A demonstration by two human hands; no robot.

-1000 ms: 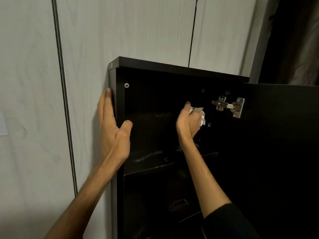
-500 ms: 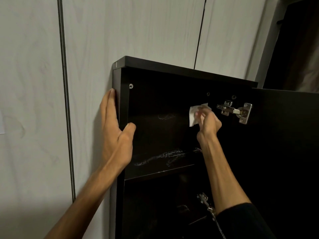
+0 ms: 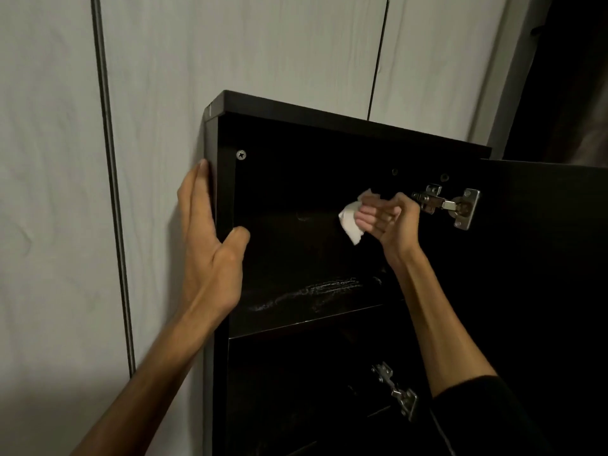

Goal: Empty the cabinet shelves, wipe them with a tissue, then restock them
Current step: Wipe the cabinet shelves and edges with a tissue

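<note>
A tall black cabinet [image 3: 329, 116] stands open against a pale wall. Its top shelf [image 3: 296, 311] holds nothing and shows pale wipe streaks. My right hand [image 3: 388, 218] is inside the top compartment, just left of the upper hinge, closed on a crumpled white tissue [image 3: 350, 223] held above the shelf. My left hand [image 3: 210, 238] grips the cabinet's left side panel, fingers flat along the outside and thumb hooked over the inner edge. The lower compartments are too dark to make out.
The open black door [image 3: 543, 258] hangs to the right on a metal upper hinge [image 3: 444, 205] and a lower hinge [image 3: 394, 390]. Pale wood-grain wall panels [image 3: 65, 192] fill the left and back. A dark opening lies at top right.
My right hand turned over and moved right toward the upper hinge, lifting the tissue off the back area. My left hand stayed on the side panel. The view shifted slightly.
</note>
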